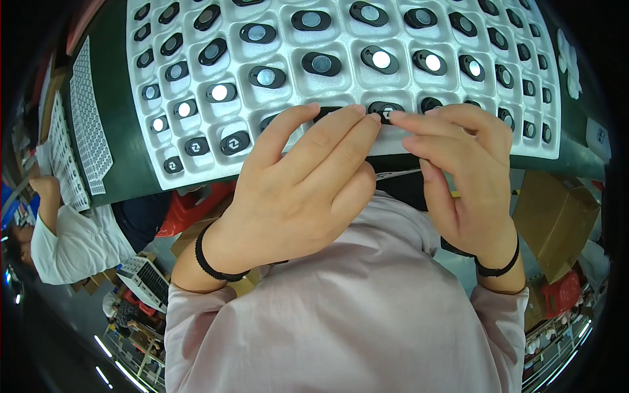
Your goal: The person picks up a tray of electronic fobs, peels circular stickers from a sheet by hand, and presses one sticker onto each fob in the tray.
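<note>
At nine o'clock, a co-worker in a white top [82, 245] stands below the white perforated sheet [90, 124]. Next comes the dark green surface [128, 164], carrying a glossy white plastic compartment tray [203, 176] that spans ten to two o'clock. Its cells hold black oval pieces with round silvery discs [321, 63]; leftmost in the front row, three black ovals show pale marks instead. Near centre, the left hand [301, 183] lies palm down, fingers extended over the front row. At one o'clock, a black oval piece with a pale mark [388, 109] sits in its cell between both hands' fingertips. The right hand [465, 164], toward two o'clock, curls loosely beside it; whether either grips it I cannot tell. At three o'clock stands a brown cardboard box [557, 219].
</note>
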Demonstrator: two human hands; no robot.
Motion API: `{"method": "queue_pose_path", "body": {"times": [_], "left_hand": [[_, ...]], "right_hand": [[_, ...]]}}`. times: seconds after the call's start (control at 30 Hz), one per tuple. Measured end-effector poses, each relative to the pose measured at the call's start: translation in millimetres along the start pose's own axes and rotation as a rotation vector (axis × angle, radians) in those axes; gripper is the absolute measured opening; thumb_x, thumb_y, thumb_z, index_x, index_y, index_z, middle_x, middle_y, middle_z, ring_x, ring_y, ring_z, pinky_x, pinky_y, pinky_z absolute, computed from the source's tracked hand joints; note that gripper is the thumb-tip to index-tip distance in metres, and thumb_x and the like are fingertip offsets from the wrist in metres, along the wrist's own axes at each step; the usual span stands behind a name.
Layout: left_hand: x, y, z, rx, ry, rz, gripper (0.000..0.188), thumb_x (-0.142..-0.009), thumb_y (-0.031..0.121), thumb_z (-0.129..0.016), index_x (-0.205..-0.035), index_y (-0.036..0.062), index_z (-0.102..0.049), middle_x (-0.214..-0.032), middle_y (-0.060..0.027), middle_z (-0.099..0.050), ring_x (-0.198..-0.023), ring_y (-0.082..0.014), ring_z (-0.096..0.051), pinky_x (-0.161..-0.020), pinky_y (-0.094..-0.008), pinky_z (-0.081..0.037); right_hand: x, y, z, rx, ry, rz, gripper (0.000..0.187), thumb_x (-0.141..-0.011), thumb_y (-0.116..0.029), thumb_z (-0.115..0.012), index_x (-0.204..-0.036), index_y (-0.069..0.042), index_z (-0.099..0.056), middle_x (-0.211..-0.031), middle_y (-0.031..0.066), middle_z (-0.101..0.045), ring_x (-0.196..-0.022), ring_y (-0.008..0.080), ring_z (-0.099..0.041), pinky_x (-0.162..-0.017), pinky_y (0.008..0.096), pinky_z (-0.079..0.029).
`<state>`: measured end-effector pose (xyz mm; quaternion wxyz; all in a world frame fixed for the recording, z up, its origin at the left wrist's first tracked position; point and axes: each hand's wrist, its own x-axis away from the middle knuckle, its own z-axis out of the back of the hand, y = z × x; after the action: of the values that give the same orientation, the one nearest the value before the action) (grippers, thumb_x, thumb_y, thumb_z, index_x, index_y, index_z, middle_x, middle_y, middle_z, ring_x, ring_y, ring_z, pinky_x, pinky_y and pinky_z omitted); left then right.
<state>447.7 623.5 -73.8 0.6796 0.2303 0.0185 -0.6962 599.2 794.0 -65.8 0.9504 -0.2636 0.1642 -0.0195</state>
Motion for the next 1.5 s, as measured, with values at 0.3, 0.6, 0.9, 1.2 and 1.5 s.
{"method": "queue_pose_path", "body": {"times": [0.3, 0.6, 0.9, 1.2, 1.5], "left_hand": [[-6.6, 5.8, 19.7, 0.284, -0.027, 0.015, 0.022, -0.064, 0.004, -0.069, -0.084, 0.0060, -0.061, -0.099, -0.0094, -0.067, -0.090, -0.0287, -0.062, -0.080, -0.0404, -0.046], [-11.8, 9.0, 20.8, 0.677, -0.170, 0.089, 0.026, -0.069, -0.002, -0.071, -0.094, 0.0051, -0.067, -0.089, -0.0090, -0.065, -0.080, -0.0284, -0.061, -0.073, -0.0382, -0.045], [-15.3, 12.9, 22.5, 0.964, -0.241, 0.255, 0.013, -0.077, -0.002, -0.070, -0.088, 0.0026, -0.068, -0.081, -0.0082, -0.064, -0.073, -0.0241, -0.059, -0.064, -0.0338, -0.045], [-20.4, 22.7, 25.6, 0.918, -0.335, 0.372, 0.008, -0.078, -0.002, -0.070, -0.084, 0.0017, -0.065, -0.080, -0.0086, -0.063, -0.071, -0.0225, -0.057, -0.061, -0.0329, -0.044], [-20.5, 24.0, 19.2, 0.698, -0.232, 0.289, 0.012, -0.076, -0.004, -0.069, -0.085, 0.0023, -0.064, -0.080, -0.0096, -0.062, -0.070, -0.0271, -0.058, -0.061, -0.0349, -0.044]], "right_hand": [[15.2, -9.7, 6.1, -0.437, -0.063, -0.103, 0.026, -0.074, 0.000, -0.077, -0.092, -0.011, -0.060, -0.093, 0.0028, -0.072, -0.083, 0.0225, -0.060, -0.077, 0.0353, -0.041], [20.8, -12.3, 10.4, -0.484, -0.076, -0.097, 0.027, -0.075, 0.005, -0.074, -0.082, -0.015, -0.056, -0.086, -0.0004, -0.070, -0.074, 0.0208, -0.056, -0.076, 0.0348, -0.040], [31.2, -8.9, 8.2, -0.481, 0.006, 0.006, 0.022, -0.072, 0.000, -0.073, -0.080, -0.016, -0.061, -0.086, -0.0028, -0.069, -0.074, 0.0200, -0.055, -0.074, 0.0352, -0.039], [38.4, -10.6, 8.5, -0.376, 0.083, 0.039, 0.018, -0.071, -0.004, -0.074, -0.081, -0.014, -0.064, -0.085, -0.0019, -0.067, -0.076, 0.0222, -0.055, -0.072, 0.0373, -0.039], [35.3, -6.2, 17.7, -0.329, 0.028, 0.025, 0.019, -0.074, -0.002, -0.072, -0.088, -0.011, -0.064, -0.101, 0.0065, -0.066, -0.084, 0.0248, -0.057, -0.078, 0.0394, -0.043]]}}
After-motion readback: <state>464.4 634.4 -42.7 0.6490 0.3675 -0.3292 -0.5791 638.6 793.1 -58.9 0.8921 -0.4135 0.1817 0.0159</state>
